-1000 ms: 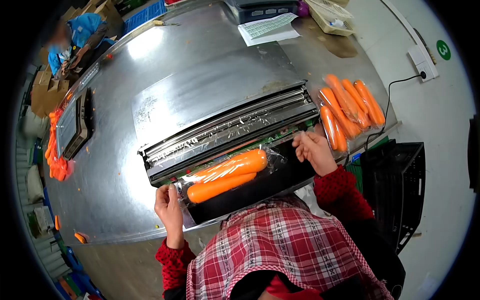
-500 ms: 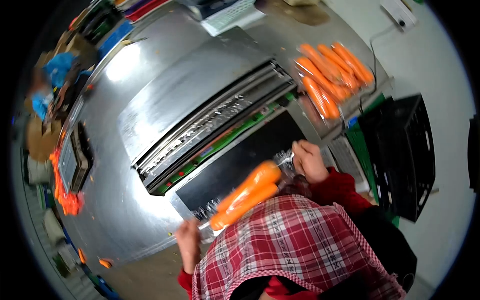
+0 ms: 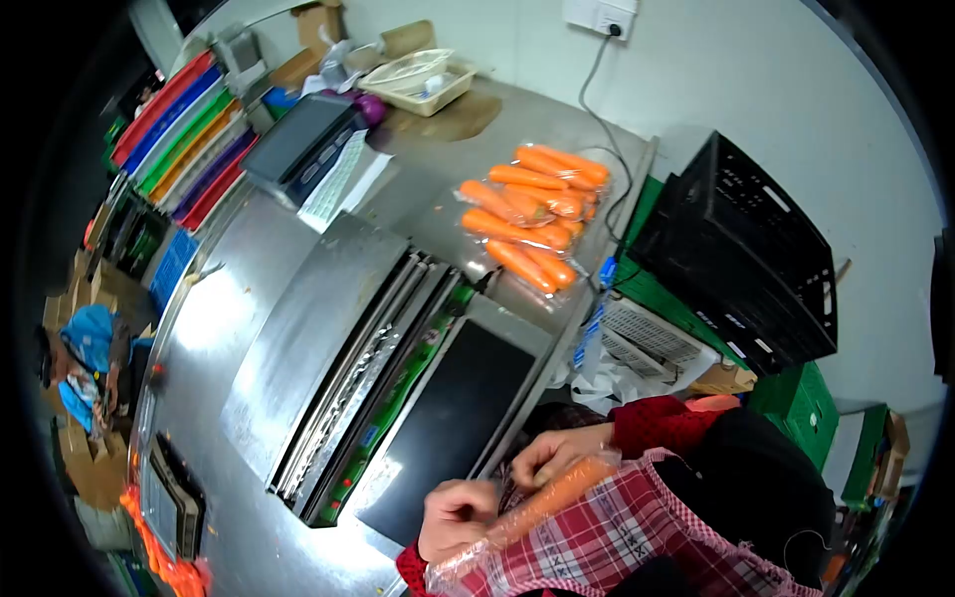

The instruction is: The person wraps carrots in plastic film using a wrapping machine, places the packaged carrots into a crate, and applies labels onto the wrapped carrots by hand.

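Because the film-wrapped carrot pack (image 3: pixel 565 491) leans aslant against the plaid apron (image 3: pixel 637 517) at five o'clock, it could slip down if support slackened. The fingers of the left hand (image 3: pixel 456 517) and right hand (image 3: pixel 569 448) curl at its upper side; whether they pinch, I cannot tell. Hard tugging could split the film. Beyond, at eleven o'clock from the pack, sits the film wrapper (image 3: pixel 376 403).

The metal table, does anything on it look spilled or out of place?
Yes: a brown patch marks the metal table by the cream basket; it looks like a stain or spill, though I can't tell if it's wet. Crumpled clear film also lies along the machine's rollers, looking untidy.
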`<act>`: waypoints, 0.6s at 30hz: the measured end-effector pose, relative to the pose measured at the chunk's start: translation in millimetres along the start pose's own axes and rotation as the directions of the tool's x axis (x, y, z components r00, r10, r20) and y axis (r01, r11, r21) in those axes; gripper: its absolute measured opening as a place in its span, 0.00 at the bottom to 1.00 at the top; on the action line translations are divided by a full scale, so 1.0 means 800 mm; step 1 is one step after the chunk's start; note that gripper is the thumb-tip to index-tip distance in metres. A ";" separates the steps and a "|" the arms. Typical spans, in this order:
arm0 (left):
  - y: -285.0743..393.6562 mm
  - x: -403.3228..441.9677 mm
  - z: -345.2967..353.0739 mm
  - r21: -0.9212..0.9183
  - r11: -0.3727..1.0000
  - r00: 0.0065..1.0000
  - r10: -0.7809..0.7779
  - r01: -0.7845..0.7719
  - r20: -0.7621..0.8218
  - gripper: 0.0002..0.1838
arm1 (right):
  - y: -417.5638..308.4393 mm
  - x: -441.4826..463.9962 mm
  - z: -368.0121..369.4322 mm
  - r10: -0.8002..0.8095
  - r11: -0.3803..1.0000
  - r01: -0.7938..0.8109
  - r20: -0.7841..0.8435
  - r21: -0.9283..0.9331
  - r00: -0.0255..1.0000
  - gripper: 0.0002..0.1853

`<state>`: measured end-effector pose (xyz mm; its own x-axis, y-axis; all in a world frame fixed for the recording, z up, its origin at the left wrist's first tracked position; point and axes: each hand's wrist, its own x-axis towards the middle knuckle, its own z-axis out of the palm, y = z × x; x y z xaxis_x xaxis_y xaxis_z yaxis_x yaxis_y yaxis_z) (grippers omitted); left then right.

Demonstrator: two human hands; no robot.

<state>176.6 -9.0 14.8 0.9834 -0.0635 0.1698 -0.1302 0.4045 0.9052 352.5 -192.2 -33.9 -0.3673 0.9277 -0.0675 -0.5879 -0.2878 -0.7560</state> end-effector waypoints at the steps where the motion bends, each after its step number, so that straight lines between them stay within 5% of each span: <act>1: 0.023 0.051 0.022 0.065 0.997 0.982 0.031 -0.044 0.186 0.17 | -0.032 -0.007 0.040 0.027 0.993 -0.051 -0.221 -0.102 0.975 0.15; 3: 0.036 0.082 0.059 0.193 0.971 0.961 -0.181 0.141 0.208 0.15 | -0.036 -0.042 0.026 0.011 0.929 -0.156 -0.395 -0.337 0.919 0.14; 4: 0.020 0.087 0.063 0.142 0.971 0.964 -0.214 0.192 0.161 0.17 | -0.043 -0.070 -0.002 -0.035 0.739 -0.316 -0.502 -0.595 0.864 0.15; 6: -0.013 0.087 0.080 0.029 0.956 0.956 -0.291 0.292 -0.038 0.21 | -0.065 -0.110 -0.022 -0.133 0.648 -0.409 -0.623 -0.643 0.771 0.18; 9: -0.023 0.132 0.123 -0.350 0.821 0.790 -0.549 0.451 -0.271 0.20 | -0.148 -0.128 0.045 -0.520 0.162 0.015 -0.073 -0.987 0.851 0.22; 11: -0.048 0.176 0.139 -0.220 0.847 0.806 -0.529 0.483 -0.267 0.17 | -0.139 -0.150 0.041 -0.488 -0.030 -0.145 -0.113 -0.989 0.866 0.28; 12: -0.064 0.201 0.143 -0.114 0.877 0.825 -0.478 0.466 -0.301 0.15 | -0.144 -0.174 0.026 -0.524 -0.034 -0.172 -0.129 -0.985 0.842 0.28; 14: -0.092 0.259 0.152 0.095 0.910 0.862 -0.345 0.404 -0.371 0.12 | -0.163 -0.229 -0.013 -0.447 0.291 -0.132 -0.257 -0.948 0.857 0.31; 15: -0.104 0.286 0.161 0.189 0.906 0.869 -0.277 0.378 -0.409 0.11 | -0.168 -0.263 -0.035 -0.466 0.298 -0.123 -0.257 -0.946 0.847 0.31; 18: -0.171 0.377 0.114 0.493 0.861 0.825 0.183 0.128 -0.535 0.12 | -0.213 -0.399 -0.085 -0.593 0.459 -0.150 -0.428 -0.876 0.682 0.24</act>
<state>479.9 -166.7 -22.5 0.8548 0.5097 0.0975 -0.0480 -0.1094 0.9928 619.1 -423.1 72.1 0.4060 0.9054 0.1238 0.4162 -0.0627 -0.9071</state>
